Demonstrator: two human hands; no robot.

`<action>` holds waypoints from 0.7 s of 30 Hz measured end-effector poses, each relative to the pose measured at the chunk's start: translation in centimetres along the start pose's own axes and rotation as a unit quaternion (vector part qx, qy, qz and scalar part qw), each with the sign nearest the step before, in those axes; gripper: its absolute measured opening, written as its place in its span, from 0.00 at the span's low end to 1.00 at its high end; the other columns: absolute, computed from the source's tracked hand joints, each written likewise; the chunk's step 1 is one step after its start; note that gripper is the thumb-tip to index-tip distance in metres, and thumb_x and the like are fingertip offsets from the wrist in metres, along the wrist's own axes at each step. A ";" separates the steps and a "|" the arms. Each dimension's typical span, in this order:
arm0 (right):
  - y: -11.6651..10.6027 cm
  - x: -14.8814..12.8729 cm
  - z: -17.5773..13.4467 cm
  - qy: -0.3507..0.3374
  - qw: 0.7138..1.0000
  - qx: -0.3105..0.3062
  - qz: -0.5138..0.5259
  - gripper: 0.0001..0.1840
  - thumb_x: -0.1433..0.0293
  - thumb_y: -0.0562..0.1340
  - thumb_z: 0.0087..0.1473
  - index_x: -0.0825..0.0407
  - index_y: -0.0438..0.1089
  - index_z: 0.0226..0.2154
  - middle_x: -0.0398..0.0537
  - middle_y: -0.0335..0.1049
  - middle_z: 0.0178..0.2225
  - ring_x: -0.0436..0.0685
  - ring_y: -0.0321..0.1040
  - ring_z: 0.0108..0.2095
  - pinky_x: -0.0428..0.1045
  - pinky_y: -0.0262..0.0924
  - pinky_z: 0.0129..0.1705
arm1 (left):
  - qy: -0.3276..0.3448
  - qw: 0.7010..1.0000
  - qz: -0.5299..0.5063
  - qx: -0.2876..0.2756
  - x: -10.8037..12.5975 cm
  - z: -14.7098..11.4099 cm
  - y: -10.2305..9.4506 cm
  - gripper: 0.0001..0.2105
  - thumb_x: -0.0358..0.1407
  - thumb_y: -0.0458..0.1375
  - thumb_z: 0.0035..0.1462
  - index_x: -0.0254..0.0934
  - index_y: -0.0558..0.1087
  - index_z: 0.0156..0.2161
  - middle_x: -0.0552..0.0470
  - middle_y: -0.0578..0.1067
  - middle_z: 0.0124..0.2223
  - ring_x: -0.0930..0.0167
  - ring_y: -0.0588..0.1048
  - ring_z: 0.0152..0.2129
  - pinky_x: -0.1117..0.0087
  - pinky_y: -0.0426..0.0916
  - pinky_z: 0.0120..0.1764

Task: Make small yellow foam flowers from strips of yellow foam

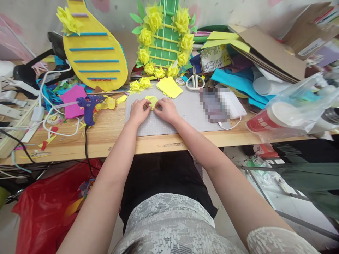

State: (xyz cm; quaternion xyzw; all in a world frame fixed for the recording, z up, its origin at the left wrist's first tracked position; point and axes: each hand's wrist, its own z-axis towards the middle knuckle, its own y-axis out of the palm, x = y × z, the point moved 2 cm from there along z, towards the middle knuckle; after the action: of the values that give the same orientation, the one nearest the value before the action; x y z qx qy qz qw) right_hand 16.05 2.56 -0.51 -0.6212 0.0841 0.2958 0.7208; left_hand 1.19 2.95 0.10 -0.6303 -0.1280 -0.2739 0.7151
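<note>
Between my hands is a small piece of yellow paper (151, 100), held just above a grey cutting mat (190, 120). My left hand (139, 111) pinches its left edge, and my right hand (166, 109) has its fingers closed on the right edge. A stack of square yellow paper sheets (169, 87) lies on the mat just beyond my right hand. Yellow paper flowers (140, 84) rest at the mat's back left. White-handled scissors (195, 82) and a tape roll (180, 81) lie behind the mat.
A blue glue gun (89, 107) with its cord stands on the left among paper scraps. Two pipa-shaped crafts, one yellow (95, 54) and one green with flowers (164, 42), lean at the back. A phone (214, 105), power bank (233, 102) and red cup (265, 118) sit right.
</note>
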 end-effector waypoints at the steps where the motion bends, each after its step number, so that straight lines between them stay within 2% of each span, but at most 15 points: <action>1: 0.0 -0.1 0.0 0.003 1.000 -0.001 -0.003 0.10 0.66 0.59 0.55 0.52 0.72 0.37 0.52 0.71 0.41 0.59 0.62 0.43 0.54 0.55 0.49 | -0.006 1.000 0.002 0.000 0.0 0.0 0.0 0.10 0.32 0.56 0.56 0.39 0.73 0.44 0.49 0.78 0.38 0.65 0.71 0.41 0.62 0.62 0.50; 11: 0.2 -0.3 0.1 0.017 1.000 0.004 -0.021 0.09 0.69 0.56 0.56 0.52 0.71 0.37 0.53 0.71 0.41 0.61 0.63 0.45 0.55 0.56 0.49 | -0.028 0.999 0.013 0.023 0.3 0.1 0.5 0.10 0.31 0.55 0.54 0.42 0.68 0.43 0.51 0.77 0.38 0.64 0.71 0.43 0.61 0.61 0.50; 21: 0.3 -0.3 0.1 0.014 0.999 0.006 -0.038 0.10 0.69 0.56 0.56 0.52 0.71 0.38 0.54 0.71 0.42 0.62 0.62 0.45 0.55 0.56 0.49 | 0.001 0.998 0.068 0.014 0.9 0.1 0.5 0.04 0.32 0.54 0.55 0.41 0.70 0.36 0.48 0.77 0.40 0.60 0.69 0.45 0.59 0.60 0.49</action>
State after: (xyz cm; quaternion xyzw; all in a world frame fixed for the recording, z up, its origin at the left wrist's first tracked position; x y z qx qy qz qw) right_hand 15.61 2.55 -0.54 -0.6236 0.0724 0.2590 0.7340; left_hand 2.20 2.85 0.17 -0.6272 -0.0878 -0.2236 0.7409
